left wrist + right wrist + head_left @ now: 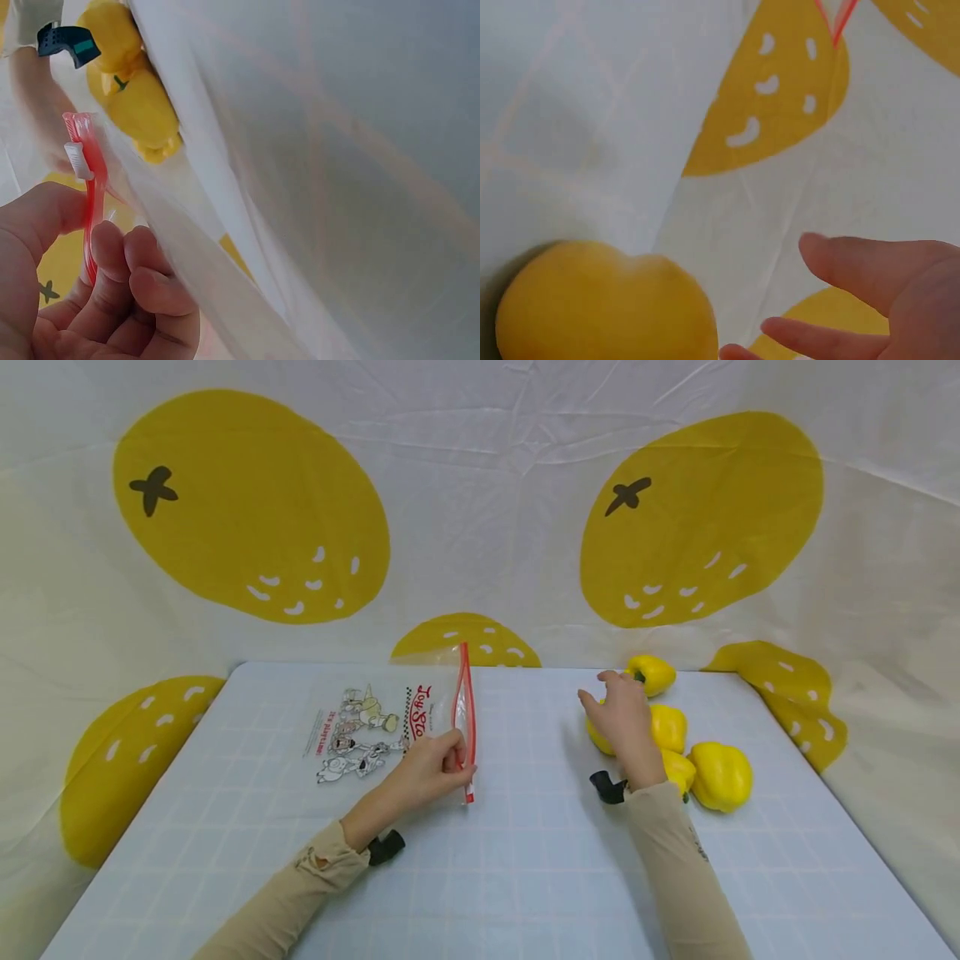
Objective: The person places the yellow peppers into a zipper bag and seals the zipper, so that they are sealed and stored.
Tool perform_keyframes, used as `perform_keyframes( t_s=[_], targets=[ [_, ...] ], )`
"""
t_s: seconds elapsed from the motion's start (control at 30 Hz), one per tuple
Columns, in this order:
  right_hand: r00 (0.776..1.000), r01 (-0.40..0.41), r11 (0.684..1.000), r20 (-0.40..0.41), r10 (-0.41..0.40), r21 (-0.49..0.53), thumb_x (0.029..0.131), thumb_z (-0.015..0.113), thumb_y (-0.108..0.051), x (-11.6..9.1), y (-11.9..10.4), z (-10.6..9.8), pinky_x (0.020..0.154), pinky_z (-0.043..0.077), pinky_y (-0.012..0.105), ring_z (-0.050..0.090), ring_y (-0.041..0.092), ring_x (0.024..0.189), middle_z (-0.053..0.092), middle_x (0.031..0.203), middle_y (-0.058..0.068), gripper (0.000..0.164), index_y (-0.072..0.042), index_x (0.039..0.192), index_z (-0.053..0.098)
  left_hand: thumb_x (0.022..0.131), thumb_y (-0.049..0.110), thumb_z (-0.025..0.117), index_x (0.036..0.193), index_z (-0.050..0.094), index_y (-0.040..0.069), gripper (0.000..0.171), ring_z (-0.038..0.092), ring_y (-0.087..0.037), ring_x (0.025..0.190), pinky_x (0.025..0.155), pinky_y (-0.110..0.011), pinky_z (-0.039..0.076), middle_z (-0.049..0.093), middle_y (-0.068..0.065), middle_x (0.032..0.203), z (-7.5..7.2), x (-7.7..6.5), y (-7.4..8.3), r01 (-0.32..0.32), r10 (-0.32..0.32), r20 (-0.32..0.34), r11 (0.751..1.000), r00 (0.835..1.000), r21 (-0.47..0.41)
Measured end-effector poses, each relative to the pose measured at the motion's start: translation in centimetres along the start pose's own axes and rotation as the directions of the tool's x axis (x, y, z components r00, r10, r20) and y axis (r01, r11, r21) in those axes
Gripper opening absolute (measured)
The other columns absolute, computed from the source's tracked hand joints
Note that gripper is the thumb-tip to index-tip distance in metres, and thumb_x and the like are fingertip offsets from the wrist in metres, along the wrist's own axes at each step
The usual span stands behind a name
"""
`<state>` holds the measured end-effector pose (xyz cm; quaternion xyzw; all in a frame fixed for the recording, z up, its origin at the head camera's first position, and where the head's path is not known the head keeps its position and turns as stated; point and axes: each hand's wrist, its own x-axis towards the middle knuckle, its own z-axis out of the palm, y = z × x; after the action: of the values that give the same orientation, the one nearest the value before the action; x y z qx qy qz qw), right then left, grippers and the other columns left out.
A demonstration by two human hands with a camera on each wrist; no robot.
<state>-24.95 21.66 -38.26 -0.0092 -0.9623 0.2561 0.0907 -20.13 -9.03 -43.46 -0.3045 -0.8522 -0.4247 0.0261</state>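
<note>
My left hand [420, 777] pinches the red zip edge of a clear zip bag [367, 718] with printed cartoon figures, holding that edge raised on the table's left half. In the left wrist view, thumb and fingers grip the red strip near its white slider [77, 160]. My right hand [624, 722], fingers spread and holding nothing, hovers over several yellow bell peppers on the right. One bell pepper [598, 737] is partly hidden under it; a rounded yellow pepper [607, 304] sits beside the fingers in the right wrist view.
Other bell peppers lie grouped here: one at the back [652, 675], a large one [722, 777] at the right. The table [525, 868] wears a pale checked cover. Behind it hangs a white cloth [483, 527] with yellow fruit prints.
</note>
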Motion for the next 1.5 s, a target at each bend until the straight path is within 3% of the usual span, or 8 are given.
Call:
perform_keyframes(
  t_s=[0.23,0.5,0.77,1.0,1.17,1.27,1.33,1.5],
  targets=[
    [0.972,-0.098,0.986,0.198,0.124,-0.136,0.086,0.074,-0.04,0.3,1.3,-1.2,0.106,0.03,0.059,0.038,0.05,0.122,0.045,0.134,0.035,0.077,0.01,0.137,0.046,0.086,0.009,0.073,0.082,0.054,0.009,0.02,0.037,-0.001,0.05,0.047,-0.019,0.03,0.044,0.01,0.057,0.0,0.0,-0.1,-0.01,0.01,0.01,1.0,1.0,-0.01],
    [0.9,-0.088,0.988,0.415,0.132,-0.123,0.08,0.077,-0.02,0.5,1.8,-0.9,0.099,0.038,0.057,0.044,0.043,0.113,0.042,0.139,0.032,0.076,0.002,0.144,0.041,0.086,0.009,0.074,0.082,0.054,0.009,0.02,0.038,-0.002,0.05,0.047,-0.019,0.031,0.044,0.01,0.058,-0.2,0.1,0.1,-0.012,0.012,0.014,1.0,1.0,-0.012],
    [0.918,-0.076,0.994,0.383,0.101,-0.078,0.081,0.074,-0.013,0.5,1.7,-1.1,0.102,0.035,0.058,0.042,0.043,0.118,0.04,0.141,0.031,0.075,0.001,0.145,0.039,0.085,0.009,0.074,0.082,0.054,0.009,0.02,0.036,-0.001,0.05,0.047,-0.019,0.03,0.043,0.01,0.057,-0.2,0.2,0.2,-0.008,0.008,0.026,1.0,1.0,-0.01],
    [0.942,-0.127,0.988,0.321,0.095,0.082,0.083,0.074,-0.015,0.8,1.1,-1.2,0.105,0.034,0.057,0.043,0.041,0.12,0.039,0.143,0.028,0.081,0.002,0.147,0.028,0.086,0.01,0.074,0.083,0.054,0.009,0.02,0.038,-0.002,0.05,0.048,-0.019,0.031,0.044,0.01,0.058,-0.1,0.1,0.1,-0.005,0.006,0.03,1.0,1.0,-0.02],
    [0.975,-0.105,0.971,0.213,0.058,0.214,0.08,0.078,-0.021,1.3,-0.2,-1.1,0.102,0.037,0.056,0.044,0.041,0.117,0.041,0.142,0.027,0.087,-0.002,0.148,0.027,0.085,0.009,0.074,0.083,0.054,0.009,0.02,0.038,-0.001,0.05,0.048,-0.019,0.032,0.045,0.01,0.058,0.0,0.0,-0.2,-0.015,0.016,0.037,1.0,0.999,-0.021],
    [0.987,-0.1,0.935,0.152,0.051,0.339,0.078,0.081,-0.025,1.7,-1.4,-1.0,0.098,0.04,0.053,0.045,0.039,0.116,0.042,0.142,0.021,0.088,-0.008,0.148,0.03,0.085,0.009,0.074,0.083,0.054,0.01,0.02,0.038,-0.001,0.05,0.048,-0.019,0.032,0.045,0.011,0.058,0.1,-0.1,-0.4,-0.014,0.014,0.041,1.0,0.999,-0.021],
    [0.991,-0.098,0.883,0.124,0.045,0.46,0.078,0.083,-0.026,2.0,-2.3,-0.7,0.097,0.041,0.05,0.045,0.036,0.115,0.042,0.141,0.018,0.087,-0.009,0.147,0.032,0.085,0.009,0.074,0.083,0.054,0.01,0.02,0.038,-0.001,0.05,0.048,-0.019,0.032,0.045,0.011,0.058,0.1,-0.2,-0.5,-0.015,0.016,0.04,1.0,0.999,-0.023],
    [0.996,-0.022,0.655,0.075,-0.053,0.755,0.081,0.083,-0.015,2.3,-4.3,0.9,0.097,0.042,0.041,0.046,0.029,0.114,0.046,0.135,0.013,0.074,-0.007,0.141,0.039,0.085,0.009,0.074,0.083,0.054,0.011,0.02,0.039,-0.001,0.051,0.048,-0.019,0.032,0.045,0.011,0.058,0.0,-0.2,-0.4,-0.023,0.024,0.041,0.999,0.999,-0.023]
  ],
)
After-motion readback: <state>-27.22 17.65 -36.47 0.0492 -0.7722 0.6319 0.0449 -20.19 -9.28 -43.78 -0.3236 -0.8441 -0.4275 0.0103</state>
